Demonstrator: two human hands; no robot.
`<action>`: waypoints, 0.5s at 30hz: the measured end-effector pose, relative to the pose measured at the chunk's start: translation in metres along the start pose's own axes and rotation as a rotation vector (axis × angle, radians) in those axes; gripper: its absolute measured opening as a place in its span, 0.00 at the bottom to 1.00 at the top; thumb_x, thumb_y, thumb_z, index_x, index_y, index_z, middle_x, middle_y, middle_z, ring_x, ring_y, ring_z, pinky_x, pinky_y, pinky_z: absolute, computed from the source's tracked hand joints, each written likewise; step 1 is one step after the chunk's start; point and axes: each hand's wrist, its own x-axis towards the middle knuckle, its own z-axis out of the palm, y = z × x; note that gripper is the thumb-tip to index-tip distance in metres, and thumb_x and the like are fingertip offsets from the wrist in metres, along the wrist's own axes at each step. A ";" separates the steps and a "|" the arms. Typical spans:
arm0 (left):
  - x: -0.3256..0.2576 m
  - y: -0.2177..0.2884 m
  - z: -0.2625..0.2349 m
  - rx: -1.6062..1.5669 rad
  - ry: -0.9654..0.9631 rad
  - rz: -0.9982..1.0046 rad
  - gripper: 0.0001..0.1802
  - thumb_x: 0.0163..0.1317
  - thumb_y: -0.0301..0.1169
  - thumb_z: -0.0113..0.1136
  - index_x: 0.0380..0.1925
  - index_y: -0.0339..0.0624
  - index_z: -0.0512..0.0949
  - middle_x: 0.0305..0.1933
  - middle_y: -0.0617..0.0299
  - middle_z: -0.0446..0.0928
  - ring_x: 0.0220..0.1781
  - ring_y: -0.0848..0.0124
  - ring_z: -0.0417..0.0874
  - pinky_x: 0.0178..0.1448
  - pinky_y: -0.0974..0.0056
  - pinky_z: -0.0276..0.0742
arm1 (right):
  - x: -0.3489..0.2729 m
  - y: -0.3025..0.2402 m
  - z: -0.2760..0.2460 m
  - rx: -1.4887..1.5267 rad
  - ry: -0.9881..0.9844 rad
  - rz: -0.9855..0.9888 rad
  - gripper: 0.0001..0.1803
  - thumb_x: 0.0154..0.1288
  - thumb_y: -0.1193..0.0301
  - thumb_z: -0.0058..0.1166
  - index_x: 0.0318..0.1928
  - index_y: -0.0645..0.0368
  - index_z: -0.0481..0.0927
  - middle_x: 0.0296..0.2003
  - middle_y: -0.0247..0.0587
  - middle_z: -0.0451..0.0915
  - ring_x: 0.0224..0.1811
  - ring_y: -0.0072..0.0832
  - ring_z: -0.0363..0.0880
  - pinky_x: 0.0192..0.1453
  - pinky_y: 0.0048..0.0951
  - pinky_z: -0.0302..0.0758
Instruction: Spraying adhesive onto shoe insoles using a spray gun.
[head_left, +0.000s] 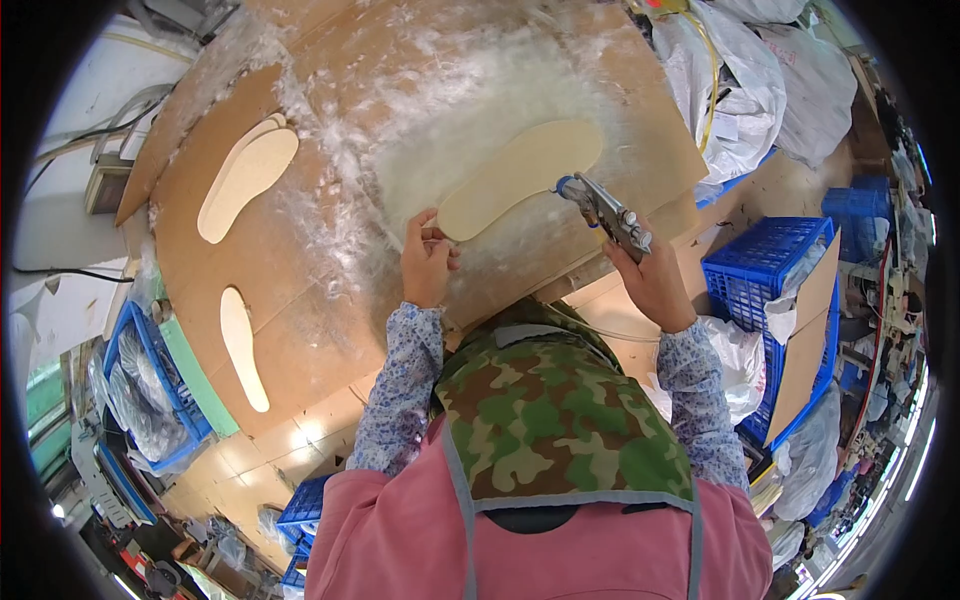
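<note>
Cardboard-covered table (300, 270) fills the upper part of the view, dusted w/ white fibrous residue (470, 90) thickest near the centre. Left hand (427, 262) pinches the heel end of a pale beige insole (520, 175) lying flat on the table; fingers closed narrow on its edge. Right hand (655, 280) is wrapped tight round the grip of a metal spray gun (605, 212), nozzle w/ blue tip right at the insole's right edge, approx. touching or just beside it. Two stacked insoles (247, 175) sit well apart to the left, and a single narrow one (243, 345) lies nearer the table's lower left edge. Blue plastic crate (760, 270) stands to the right of the table, w/ white plastic bags (750, 90) beyond it. Person wears floral sleeves, camouflage apron over pink top.
</note>
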 end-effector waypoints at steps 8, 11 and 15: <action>-0.001 0.000 -0.001 0.035 -0.003 -0.009 0.26 0.60 0.19 0.47 0.60 0.41 0.64 0.42 0.58 0.69 0.30 0.74 0.77 0.28 0.72 0.76 | 0.012 0.019 -0.011 -0.044 0.098 -0.041 0.14 0.64 0.73 0.54 0.48 0.66 0.72 0.26 0.53 0.77 0.27 0.43 0.76 0.33 0.38 0.70; -0.001 0.000 -0.001 0.051 0.003 -0.008 0.25 0.60 0.18 0.46 0.60 0.42 0.65 0.41 0.59 0.69 0.30 0.76 0.76 0.27 0.73 0.75 | 0.013 0.023 -0.016 -0.048 0.124 -0.022 0.15 0.64 0.72 0.54 0.49 0.67 0.71 0.27 0.54 0.78 0.29 0.44 0.77 0.34 0.38 0.71; -0.001 0.001 -0.003 0.077 -0.014 0.007 0.26 0.59 0.19 0.48 0.60 0.41 0.64 0.41 0.59 0.70 0.30 0.76 0.76 0.27 0.74 0.74 | 0.011 0.026 -0.023 -0.103 0.189 0.033 0.16 0.64 0.73 0.55 0.49 0.67 0.71 0.31 0.55 0.79 0.31 0.44 0.78 0.36 0.38 0.73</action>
